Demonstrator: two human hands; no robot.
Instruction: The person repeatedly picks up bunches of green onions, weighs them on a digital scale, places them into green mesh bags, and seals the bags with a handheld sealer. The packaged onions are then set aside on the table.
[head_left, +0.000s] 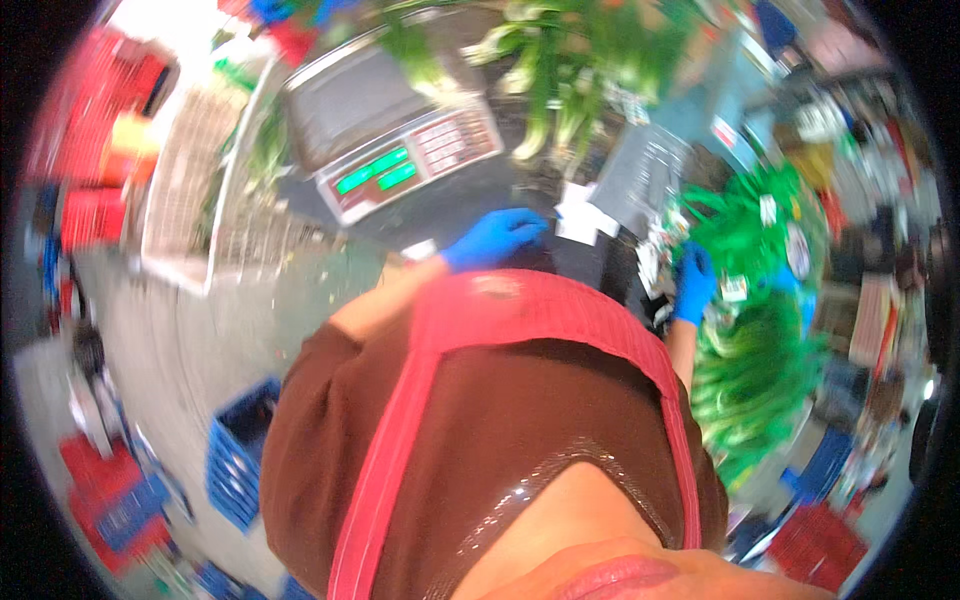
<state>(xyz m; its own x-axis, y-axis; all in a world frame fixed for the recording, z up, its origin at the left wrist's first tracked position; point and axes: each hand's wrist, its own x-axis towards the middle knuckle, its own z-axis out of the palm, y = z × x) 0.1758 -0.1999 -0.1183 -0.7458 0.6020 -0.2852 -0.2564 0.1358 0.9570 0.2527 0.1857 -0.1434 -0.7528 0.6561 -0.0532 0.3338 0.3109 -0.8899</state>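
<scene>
My left hand, in a blue glove, hovers in front of the price-computing scale, apart from it. Its fingers look bent, and blur hides whether anything is between them. White paper slips lie just right of it on the dark tabletop. On the right, my gloved right hand is beside a cluster of small printed labels and bundled long green vegetables. Whether it holds a label is not clear. The scale's display is lit green, and leafy stalks overlap its far right edge.
Long green stalks with pale ends spread over the back of the table. A grey boxy object stands behind the slips. To the left is a white wire-mesh basket. A blue plastic crate sits on the floor at lower left.
</scene>
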